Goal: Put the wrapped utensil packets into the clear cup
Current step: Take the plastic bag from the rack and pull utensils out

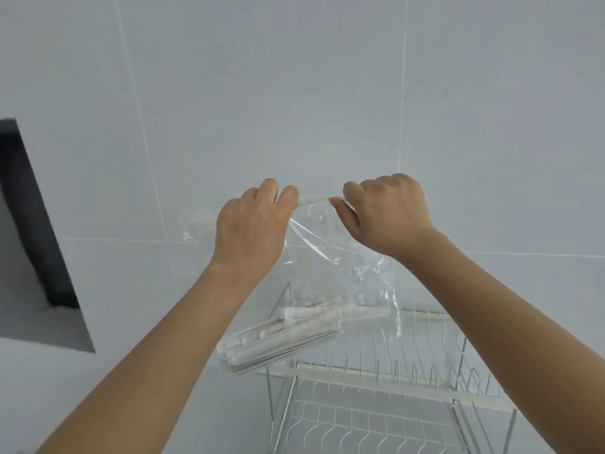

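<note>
A clear plastic bag (337,267) hangs in the air in front of a tiled wall. Both hands pinch its top edge: my left hand (252,227) on the left side, my right hand (389,211) on the right side. Several white wrapped utensil packets (288,335) lie bunched at the bottom of the bag, slanting down to the left. No clear cup is in view.
A white wire dish rack (386,381) stands below and behind the bag, at the lower right. A dark recessed opening (36,237) is set in the wall at the left. Pale grey wall tiles (294,93) fill the background.
</note>
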